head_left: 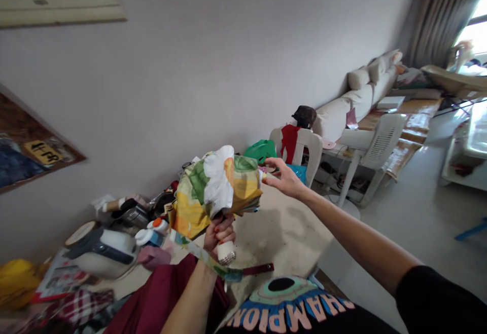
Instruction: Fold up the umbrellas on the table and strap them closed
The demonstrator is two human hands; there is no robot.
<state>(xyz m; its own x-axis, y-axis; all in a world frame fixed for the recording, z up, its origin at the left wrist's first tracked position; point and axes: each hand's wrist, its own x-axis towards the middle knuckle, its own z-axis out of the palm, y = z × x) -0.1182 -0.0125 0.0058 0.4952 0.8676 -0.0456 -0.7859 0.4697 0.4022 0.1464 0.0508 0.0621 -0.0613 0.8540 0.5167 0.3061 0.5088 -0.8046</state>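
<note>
A folded umbrella (pixel 213 192) with a yellow, green and white canopy is held upright in front of me. My left hand (pixel 218 235) is wrapped round its shaft just above the white handle (pixel 227 253), and a patterned strap (pixel 213 268) hangs below. My right hand (pixel 283 177) reaches out with fingers stretched, its fingertips at the right edge of the canopy.
A cluttered table (pixel 281 232) lies below, with a white appliance (pixel 102 255), bottles (pixel 152 232) and dark red cloth (pixel 163 293). White plastic chairs (pixel 375 146) stand ahead, one draped in red. A beige sofa (pixel 361 90) runs along the wall toward a curtained window.
</note>
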